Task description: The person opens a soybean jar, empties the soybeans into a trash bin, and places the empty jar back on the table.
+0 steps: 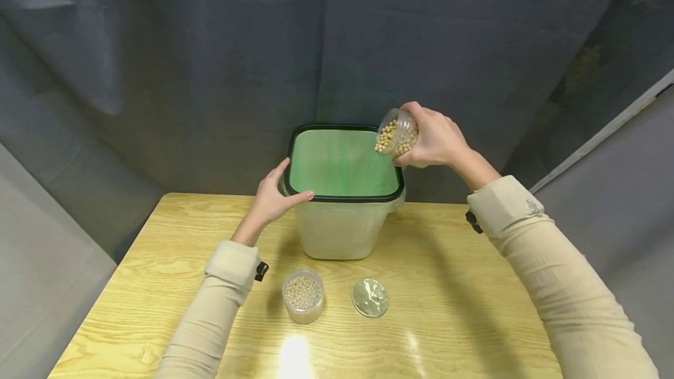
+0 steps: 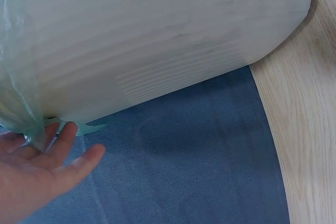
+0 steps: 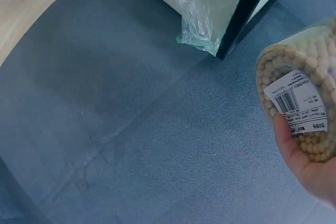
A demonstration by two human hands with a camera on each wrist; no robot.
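My right hand (image 1: 434, 136) grips a clear plastic jar (image 1: 405, 133) of round, pale yellow beans, tilted with its mouth to the left over the right side of the trash bin. In the right wrist view, a barcode label (image 3: 298, 102) shows on the jar's base, with beans packed behind it. The white trash bin (image 1: 339, 233) has a black rim (image 1: 353, 198) and a green bag (image 1: 337, 162) as liner. My left hand (image 1: 270, 199) rests at the bin's front left corner, thumb along the rim. Its fingers (image 2: 65, 142) lie spread beside the folded-over bag in the left wrist view.
A second clear jar (image 1: 303, 296), full of pale beans, stands upright on the wooden table (image 1: 437, 309) in front of the bin. Right of it lies a round, shiny lid (image 1: 370, 297). A dark curtain (image 1: 226, 75) hangs behind the table.
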